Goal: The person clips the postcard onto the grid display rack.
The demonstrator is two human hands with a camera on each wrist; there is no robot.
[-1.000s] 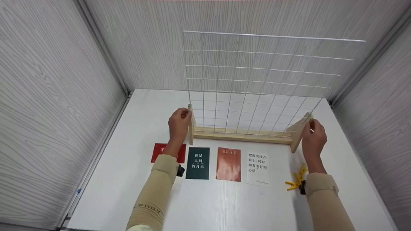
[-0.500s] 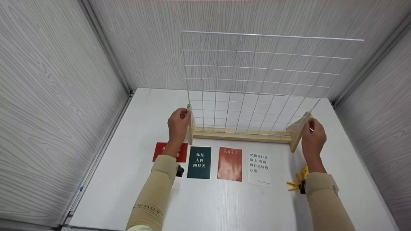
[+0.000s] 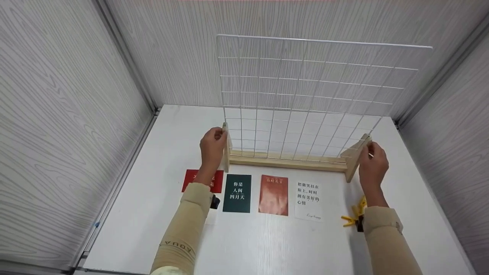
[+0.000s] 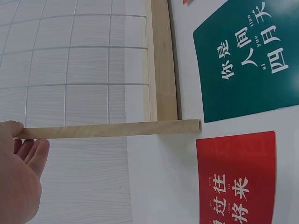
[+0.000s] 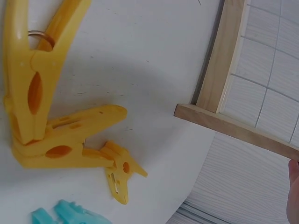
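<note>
A white wire grid (image 3: 324,41) rises from a pale wooden stand (image 3: 288,163) at the back of the table. My left hand (image 3: 212,147) pinches the upper end of the stand's left side panel (image 4: 107,130), thumb on one face and curled fingers on the other. At the opposite end, my right hand (image 3: 373,164) grips the top of the right side panel (image 3: 355,158). Only its fingertips show at the panel's edge in the right wrist view. The grid's side wires run down to both panels near the hands, and its lower edge meets the crossbar.
In front of the stand lie a red card (image 4: 233,158), a dark green card (image 3: 237,206), a coppery-red card (image 3: 273,198) and a white card (image 3: 309,210). Yellow clips (image 5: 88,154) and a teal piece (image 5: 77,214) lie near the right forearm. Wood-grain walls enclose the table.
Both hands keep their hold on the side panels. The cards sit slightly farther right in the head view than a second ago; the grid and stand look nearly unchanged.
</note>
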